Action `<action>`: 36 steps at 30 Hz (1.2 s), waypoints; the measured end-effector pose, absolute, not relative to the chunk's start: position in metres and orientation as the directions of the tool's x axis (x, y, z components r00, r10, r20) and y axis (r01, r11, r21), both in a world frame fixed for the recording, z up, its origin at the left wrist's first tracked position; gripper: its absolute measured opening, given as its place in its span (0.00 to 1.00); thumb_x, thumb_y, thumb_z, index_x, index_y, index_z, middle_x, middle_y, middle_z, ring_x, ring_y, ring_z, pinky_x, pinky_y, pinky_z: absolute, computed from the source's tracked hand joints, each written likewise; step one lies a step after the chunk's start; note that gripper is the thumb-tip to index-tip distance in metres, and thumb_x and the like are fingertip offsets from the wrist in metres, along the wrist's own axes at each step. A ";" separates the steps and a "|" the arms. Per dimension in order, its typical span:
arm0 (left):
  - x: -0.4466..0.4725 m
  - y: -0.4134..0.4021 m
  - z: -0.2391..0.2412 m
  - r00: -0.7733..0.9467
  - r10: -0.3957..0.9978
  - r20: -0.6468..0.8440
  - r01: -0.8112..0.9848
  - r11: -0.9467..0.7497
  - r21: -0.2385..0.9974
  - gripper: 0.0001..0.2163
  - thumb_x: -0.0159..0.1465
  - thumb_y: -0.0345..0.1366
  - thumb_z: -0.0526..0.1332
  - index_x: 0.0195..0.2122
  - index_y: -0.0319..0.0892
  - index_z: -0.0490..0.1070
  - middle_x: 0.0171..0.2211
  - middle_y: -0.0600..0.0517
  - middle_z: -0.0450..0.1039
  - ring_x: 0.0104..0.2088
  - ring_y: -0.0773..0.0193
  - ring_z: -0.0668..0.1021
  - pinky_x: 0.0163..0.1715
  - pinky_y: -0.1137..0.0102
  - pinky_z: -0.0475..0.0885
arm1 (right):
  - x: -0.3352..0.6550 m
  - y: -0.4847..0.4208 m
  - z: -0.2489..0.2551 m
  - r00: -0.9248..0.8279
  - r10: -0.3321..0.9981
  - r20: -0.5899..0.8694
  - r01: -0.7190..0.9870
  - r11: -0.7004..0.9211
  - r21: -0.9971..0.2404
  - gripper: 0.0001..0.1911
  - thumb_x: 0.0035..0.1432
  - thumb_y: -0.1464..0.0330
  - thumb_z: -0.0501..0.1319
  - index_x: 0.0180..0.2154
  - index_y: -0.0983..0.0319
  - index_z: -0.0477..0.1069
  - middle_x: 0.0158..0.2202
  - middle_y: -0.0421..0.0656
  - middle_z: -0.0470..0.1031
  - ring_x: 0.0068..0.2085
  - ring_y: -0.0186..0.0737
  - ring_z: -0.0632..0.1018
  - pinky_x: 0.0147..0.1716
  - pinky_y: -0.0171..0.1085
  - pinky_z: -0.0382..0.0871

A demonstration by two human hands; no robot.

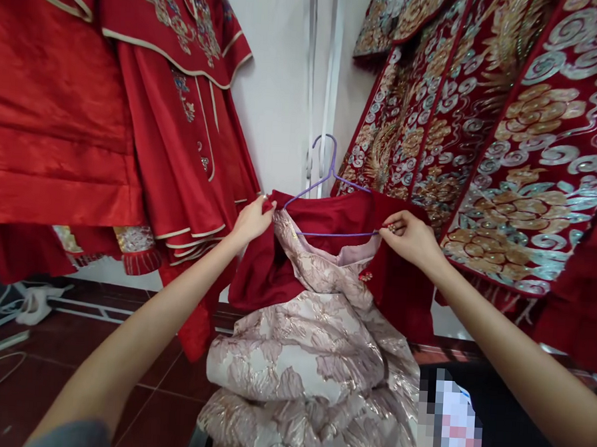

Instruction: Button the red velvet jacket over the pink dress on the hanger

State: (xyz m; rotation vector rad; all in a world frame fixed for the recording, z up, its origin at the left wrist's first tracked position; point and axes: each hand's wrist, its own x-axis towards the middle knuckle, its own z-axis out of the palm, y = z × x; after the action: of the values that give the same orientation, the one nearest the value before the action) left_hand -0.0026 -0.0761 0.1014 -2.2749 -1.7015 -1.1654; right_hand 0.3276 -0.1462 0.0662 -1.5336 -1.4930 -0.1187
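Note:
A pink-and-gold brocade dress (295, 377) hangs from a purple wire hanger (334, 160) in front of me, its lower part bunched in folds. Dark red cloth (334, 211) spreads behind the neckline and out to both sides; whether it is joined to the dress I cannot tell. My left hand (252, 220) is closed, pinching the red cloth beside the dress's left shoulder. At the other shoulder, my right hand (412, 239) pinches the dress's edge by the end of the hanger's lower bar. Its fingertips partly hide that spot.
Red garments with pale trim (178, 124) hang at the left. Heavily embroidered red garments (522, 155) hang at the right. White upright rails (331, 65) stand between them. White shoes (36, 305) and a cable lie at the lower left. A blurred-out patch (455, 422) covers something at the lower right.

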 end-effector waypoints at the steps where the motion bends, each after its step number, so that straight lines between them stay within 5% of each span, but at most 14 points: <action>1: 0.011 -0.078 0.104 0.105 0.771 0.629 0.815 -0.429 0.390 0.17 0.67 0.46 0.48 0.47 0.41 0.67 0.43 0.43 0.76 0.43 0.54 0.77 0.42 0.65 0.69 | 0.326 -0.147 0.069 0.256 0.732 0.631 0.801 0.205 -0.563 0.07 0.46 0.67 0.61 0.30 0.60 0.68 0.27 0.39 0.74 0.26 0.36 0.74 0.31 0.36 0.67; 4: 0.061 -0.093 0.098 0.255 0.682 0.685 0.694 -0.623 0.361 0.15 0.67 0.43 0.49 0.47 0.41 0.67 0.41 0.45 0.76 0.42 0.57 0.78 0.42 0.68 0.69 | 0.309 -0.147 0.077 0.230 0.753 0.616 0.779 0.237 -0.580 0.07 0.45 0.67 0.62 0.30 0.60 0.68 0.28 0.40 0.75 0.27 0.36 0.75 0.32 0.36 0.68; 8: 0.114 -0.113 0.070 0.570 0.618 0.541 0.649 -0.743 0.165 0.11 0.66 0.34 0.51 0.48 0.41 0.67 0.35 0.46 0.76 0.36 0.57 0.78 0.36 0.67 0.70 | 0.280 -0.150 0.074 -0.002 0.858 0.513 0.629 0.400 -0.666 0.07 0.47 0.68 0.61 0.32 0.60 0.65 0.26 0.39 0.74 0.26 0.35 0.77 0.30 0.34 0.71; 14: 0.110 -0.119 0.046 0.454 0.564 0.690 0.699 -0.705 0.116 0.07 0.63 0.37 0.55 0.36 0.40 0.70 0.36 0.45 0.73 0.40 0.55 0.75 0.40 0.64 0.70 | 0.283 -0.154 0.056 -0.145 0.812 0.566 0.578 0.533 -0.618 0.11 0.50 0.67 0.62 0.37 0.60 0.65 0.35 0.42 0.75 0.33 0.35 0.78 0.36 0.35 0.74; 19: 0.103 -0.121 0.044 0.246 0.649 0.720 0.503 -0.721 0.477 0.10 0.58 0.41 0.63 0.29 0.42 0.64 0.29 0.52 0.72 0.31 0.65 0.76 0.35 0.69 0.71 | 0.287 -0.160 0.058 -0.129 0.788 0.602 0.619 0.538 -0.572 0.08 0.55 0.66 0.59 0.38 0.60 0.66 0.34 0.43 0.75 0.33 0.36 0.78 0.34 0.36 0.74; 25: 0.109 -0.104 0.034 0.142 0.844 0.517 0.101 -0.532 0.841 0.13 0.51 0.26 0.66 0.34 0.40 0.64 0.29 0.54 0.72 0.28 0.70 0.76 0.33 0.73 0.72 | 0.280 -0.163 0.066 -0.098 0.713 0.694 0.677 0.559 -0.479 0.06 0.54 0.66 0.61 0.35 0.60 0.72 0.34 0.44 0.76 0.33 0.38 0.77 0.33 0.37 0.74; 30: 0.111 -0.104 0.029 0.226 0.922 0.314 0.027 -0.329 0.944 0.16 0.50 0.19 0.63 0.38 0.38 0.66 0.24 0.57 0.70 0.23 0.72 0.73 0.29 0.74 0.70 | 0.280 -0.151 0.062 -0.071 0.707 0.704 0.651 0.568 -0.504 0.06 0.54 0.66 0.62 0.35 0.61 0.73 0.34 0.43 0.77 0.34 0.38 0.78 0.35 0.37 0.75; 36: 0.110 -0.113 0.037 0.268 0.896 0.354 0.094 -0.390 0.916 0.17 0.49 0.18 0.62 0.38 0.38 0.65 0.25 0.57 0.69 0.22 0.74 0.71 0.28 0.75 0.68 | 0.272 -0.146 0.059 -0.049 0.676 0.735 0.616 0.600 -0.510 0.07 0.55 0.67 0.61 0.37 0.61 0.73 0.35 0.43 0.78 0.35 0.37 0.78 0.34 0.35 0.75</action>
State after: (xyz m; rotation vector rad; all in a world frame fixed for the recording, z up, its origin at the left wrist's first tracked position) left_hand 0.1099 -0.1127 0.0367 -2.9864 -1.5996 -2.1228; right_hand 0.2724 -0.1456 0.0587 -1.0675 -1.7312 0.0678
